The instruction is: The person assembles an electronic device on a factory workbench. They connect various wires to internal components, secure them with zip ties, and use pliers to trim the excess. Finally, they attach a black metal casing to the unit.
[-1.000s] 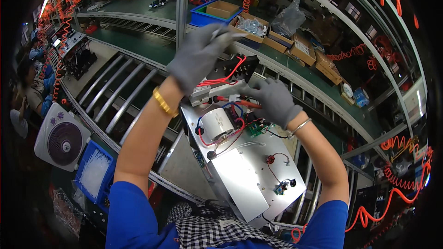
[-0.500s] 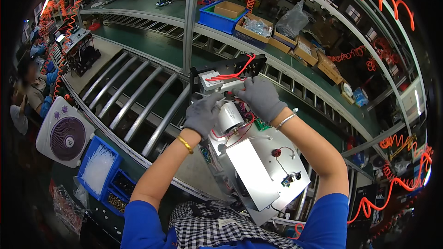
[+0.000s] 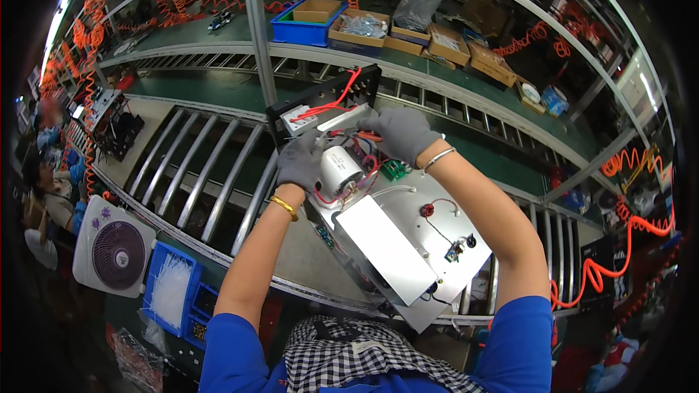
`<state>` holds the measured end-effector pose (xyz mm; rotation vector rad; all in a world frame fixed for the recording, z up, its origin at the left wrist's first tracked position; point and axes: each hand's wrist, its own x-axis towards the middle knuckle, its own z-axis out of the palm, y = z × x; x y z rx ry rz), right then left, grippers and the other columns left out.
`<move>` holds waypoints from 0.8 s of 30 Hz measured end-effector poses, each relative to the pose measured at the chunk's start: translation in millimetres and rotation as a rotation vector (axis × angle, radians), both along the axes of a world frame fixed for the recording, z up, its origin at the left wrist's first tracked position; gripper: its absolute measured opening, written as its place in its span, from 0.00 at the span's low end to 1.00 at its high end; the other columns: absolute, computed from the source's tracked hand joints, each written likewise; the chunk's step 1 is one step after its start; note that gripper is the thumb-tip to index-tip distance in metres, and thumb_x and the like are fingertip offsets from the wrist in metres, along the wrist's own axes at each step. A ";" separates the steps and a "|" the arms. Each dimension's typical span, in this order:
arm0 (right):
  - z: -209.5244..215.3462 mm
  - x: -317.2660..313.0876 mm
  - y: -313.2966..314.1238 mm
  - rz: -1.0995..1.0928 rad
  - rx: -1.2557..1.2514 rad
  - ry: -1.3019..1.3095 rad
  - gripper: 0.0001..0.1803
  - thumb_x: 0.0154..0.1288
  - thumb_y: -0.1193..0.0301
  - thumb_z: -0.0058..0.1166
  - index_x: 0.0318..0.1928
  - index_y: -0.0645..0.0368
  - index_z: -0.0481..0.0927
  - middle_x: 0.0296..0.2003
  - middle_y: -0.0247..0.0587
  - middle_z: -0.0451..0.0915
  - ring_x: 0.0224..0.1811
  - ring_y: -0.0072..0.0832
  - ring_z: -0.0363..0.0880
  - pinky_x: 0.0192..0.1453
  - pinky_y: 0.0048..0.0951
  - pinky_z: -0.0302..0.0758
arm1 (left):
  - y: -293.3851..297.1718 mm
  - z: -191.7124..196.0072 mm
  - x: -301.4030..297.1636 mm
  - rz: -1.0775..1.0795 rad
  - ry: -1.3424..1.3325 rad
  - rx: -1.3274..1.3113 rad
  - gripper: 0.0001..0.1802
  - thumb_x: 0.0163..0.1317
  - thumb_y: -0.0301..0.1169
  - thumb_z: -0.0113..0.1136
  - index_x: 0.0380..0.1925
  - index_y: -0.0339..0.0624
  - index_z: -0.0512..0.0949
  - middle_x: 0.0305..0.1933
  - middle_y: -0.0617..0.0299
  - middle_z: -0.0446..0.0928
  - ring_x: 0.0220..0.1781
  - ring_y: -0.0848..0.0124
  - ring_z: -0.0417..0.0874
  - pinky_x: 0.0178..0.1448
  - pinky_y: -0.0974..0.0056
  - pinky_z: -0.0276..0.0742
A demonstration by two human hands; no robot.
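A shiny metal chassis plate (image 3: 408,247) lies tilted in front of me on the roller bench. At its far end sit a white cylindrical capacitor (image 3: 340,169), a small green circuit board (image 3: 394,170) and red, blue and white wires. My left hand (image 3: 300,162), in a grey glove, grips the wires beside the capacitor's left side. My right hand (image 3: 399,132), also gloved, rests its fingers on the wiring just behind the capacitor and the green board. A black panel (image 3: 320,102) with a red cable stands upright behind both hands.
Steel rollers (image 3: 204,175) run to the left. A white fan (image 3: 113,247) and a blue bin (image 3: 171,287) of clear bags stand at lower left. Cardboard boxes (image 3: 444,44) and a blue tray (image 3: 309,22) line the far shelf. Orange coiled hoses (image 3: 619,255) hang right. Another person (image 3: 44,189) sits far left.
My left hand has come down from the raised black panel to the capacitor and now holds its wires. My right hand stays on the wiring behind it.
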<state>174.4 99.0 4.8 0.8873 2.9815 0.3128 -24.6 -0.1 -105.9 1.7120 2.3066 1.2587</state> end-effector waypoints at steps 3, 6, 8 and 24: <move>8.6 36.7 -10.6 -0.039 0.064 0.138 0.23 0.61 0.67 0.59 0.58 0.33 0.81 0.41 0.42 0.81 0.44 0.41 0.84 0.42 0.40 0.81 | -3.7 9.4 -7.4 -0.077 -0.333 0.039 0.19 0.71 0.42 0.59 0.49 0.36 0.81 0.38 0.55 0.86 0.41 0.72 0.87 0.45 0.66 0.80; 18.7 99.6 -38.0 -0.081 0.076 0.380 0.24 0.58 0.67 0.63 0.57 0.37 0.82 0.38 0.41 0.80 0.40 0.40 0.83 0.40 0.39 0.79 | -10.7 46.6 13.0 -0.282 -0.587 0.273 0.14 0.72 0.35 0.58 0.48 0.36 0.82 0.32 0.60 0.84 0.34 0.78 0.82 0.43 0.67 0.80; 25.5 148.5 -71.9 -0.115 0.085 0.564 0.24 0.56 0.67 0.67 0.55 0.43 0.83 0.34 0.41 0.79 0.34 0.39 0.81 0.37 0.39 0.77 | -3.6 68.5 21.8 -0.378 -0.520 0.208 0.13 0.72 0.32 0.58 0.48 0.34 0.81 0.37 0.61 0.85 0.40 0.78 0.83 0.45 0.71 0.78; -115.5 425.4 -335.1 -1.114 0.238 1.568 0.27 0.63 0.78 0.58 0.64 0.67 0.74 0.47 0.34 0.81 0.47 0.21 0.77 0.56 0.24 0.73 | 58.7 134.4 311.4 -1.119 0.292 -0.164 0.34 0.72 0.44 0.54 0.75 0.71 0.55 0.45 0.46 0.83 0.45 0.52 0.86 0.51 0.51 0.81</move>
